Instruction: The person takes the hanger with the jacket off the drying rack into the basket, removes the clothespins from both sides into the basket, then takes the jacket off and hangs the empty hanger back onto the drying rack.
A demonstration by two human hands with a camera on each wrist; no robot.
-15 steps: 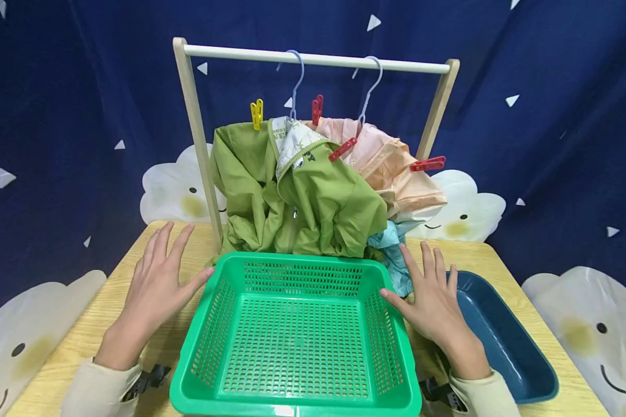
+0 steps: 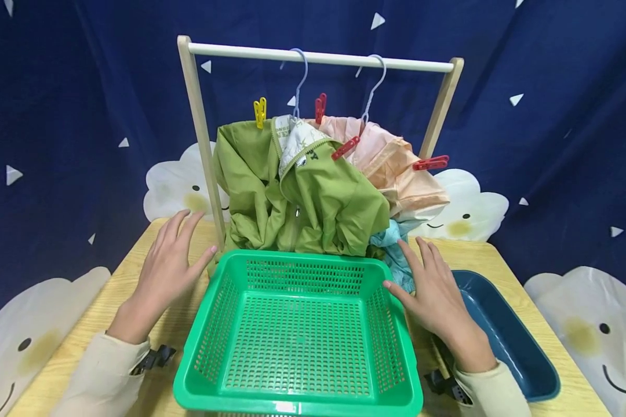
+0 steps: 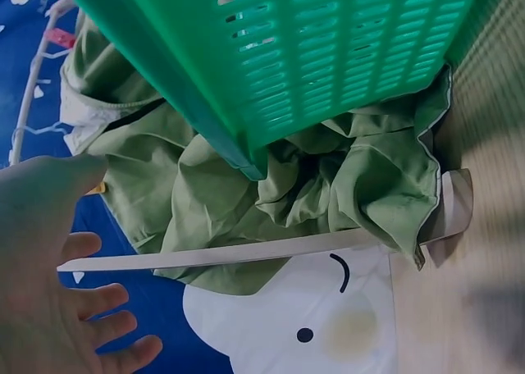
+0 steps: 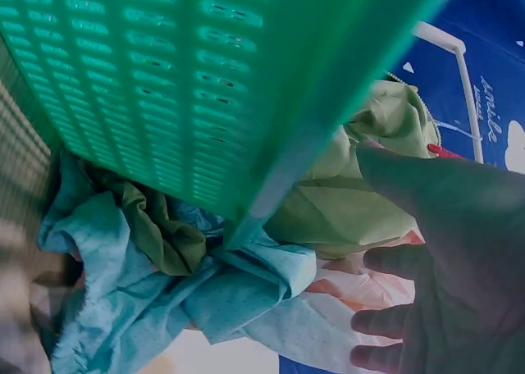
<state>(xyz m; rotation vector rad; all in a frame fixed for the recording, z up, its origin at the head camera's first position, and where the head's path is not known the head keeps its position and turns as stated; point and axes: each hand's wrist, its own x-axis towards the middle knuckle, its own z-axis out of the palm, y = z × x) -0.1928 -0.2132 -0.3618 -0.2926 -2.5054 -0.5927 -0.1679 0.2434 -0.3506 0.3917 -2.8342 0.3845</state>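
Observation:
A green plastic basket [image 2: 297,347] with perforated walls stands on the table in front of me, nothing inside it. My left hand [image 2: 164,272] is spread beside its left rim, thumb near the far left corner. On the other side my right hand [image 2: 438,289] is likewise spread, its thumb close to the right rim. Neither hand holds anything. Behind the basket a green zip jacket [image 2: 334,202] hangs from a hanger [image 2: 301,81], its lower part hidden by the basket. A peach and pink garment [image 2: 396,174] with light blue cloth [image 2: 396,246] below hangs to its right.
A small clothes rack [image 2: 323,58] with a white bar and wooden legs carries the hangers. A yellow clothespin [image 2: 259,113] and red clothespins [image 2: 430,163] grip the garments. To the right lies a dark blue tray [image 2: 511,341]. Behind the table [image 2: 99,324] hangs a blue curtain [image 2: 568,116].
The left hand has shifted slightly right and up, fingers a bit more bent. The right hand's fingers have drawn slightly left. The whole head view has shifted a little; basket and garments look unchanged.

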